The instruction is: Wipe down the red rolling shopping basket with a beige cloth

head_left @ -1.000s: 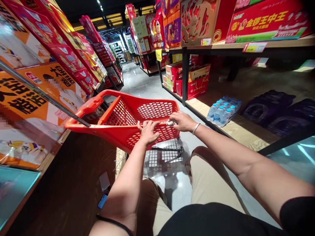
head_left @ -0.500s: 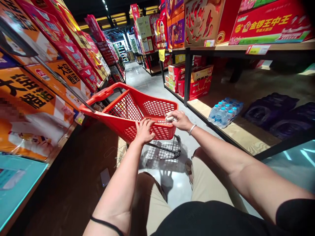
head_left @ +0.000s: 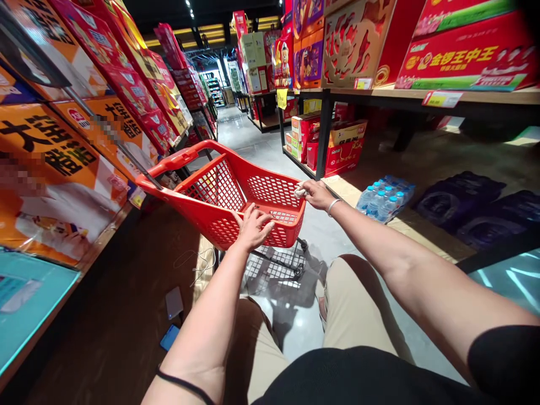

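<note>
Head view: left hand [head_left: 254,229] and right hand [head_left: 319,196] at a red shopping cart [head_left: 198,211], on shiny grey floor [head_left: 295,329]!

Closest in, tan trouser legs [head_left: 356,315] frame the gloss, and here's the left hand, fingers spread wide over the cart's near rim, contact hard to call. The right hand is narrow, pinched round a crumpled whitish cloth [head_left: 301,192] by the rim's right end. The cart stands just ahead, angled, its lattice shadow [head_left: 261,271] printed below. Left, orange boxes [head_left: 53,143] rise close by; right, bottled water [head_left: 383,199] sits on a wooden lower shelf [head_left: 407,232], part lit, part shaded, red cartons [head_left: 468,59] above. Deeper, the aisle [head_left: 248,147] runs between stacked boxes [head_left: 253,59], under yellow ceiling slats [head_left: 211,27], towards a bright far end [head_left: 219,79].
</note>
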The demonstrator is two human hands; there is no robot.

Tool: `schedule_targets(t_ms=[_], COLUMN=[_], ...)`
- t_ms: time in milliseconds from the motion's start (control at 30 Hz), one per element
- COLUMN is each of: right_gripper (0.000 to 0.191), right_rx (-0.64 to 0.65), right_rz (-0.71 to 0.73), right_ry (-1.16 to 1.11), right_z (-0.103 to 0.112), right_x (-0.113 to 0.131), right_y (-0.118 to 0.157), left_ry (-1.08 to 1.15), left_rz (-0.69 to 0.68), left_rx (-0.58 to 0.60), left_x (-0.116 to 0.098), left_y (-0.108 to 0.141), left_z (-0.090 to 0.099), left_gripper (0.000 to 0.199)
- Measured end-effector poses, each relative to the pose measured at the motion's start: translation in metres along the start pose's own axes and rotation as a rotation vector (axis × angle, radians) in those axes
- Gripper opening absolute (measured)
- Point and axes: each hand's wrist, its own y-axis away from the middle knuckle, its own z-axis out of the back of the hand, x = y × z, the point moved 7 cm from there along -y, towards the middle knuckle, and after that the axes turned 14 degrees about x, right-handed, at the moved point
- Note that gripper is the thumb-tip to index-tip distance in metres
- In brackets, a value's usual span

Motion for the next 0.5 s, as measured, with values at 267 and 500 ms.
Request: schedule_targets(t_ms=[267, 500], right_gripper=[0.026, 0.035], right_rx=[-0.034, -0.365], right_rz=[0.084, 0.079], right_ry=[-0.06, -0.215], right_z=[-0.033, -0.02], right_x=[0.068, 0.093], right_y=[0.054, 0.087], left_ry=[0.002, -0.012], left_rz=[-0.013, -0.004], left_rx=[-0.011, 0.016], left_x=[0.005, 0.001], left_y=[-0.003, -0.006], left_z=[-0.003, -0.003], left_gripper=[0.032, 0.037])
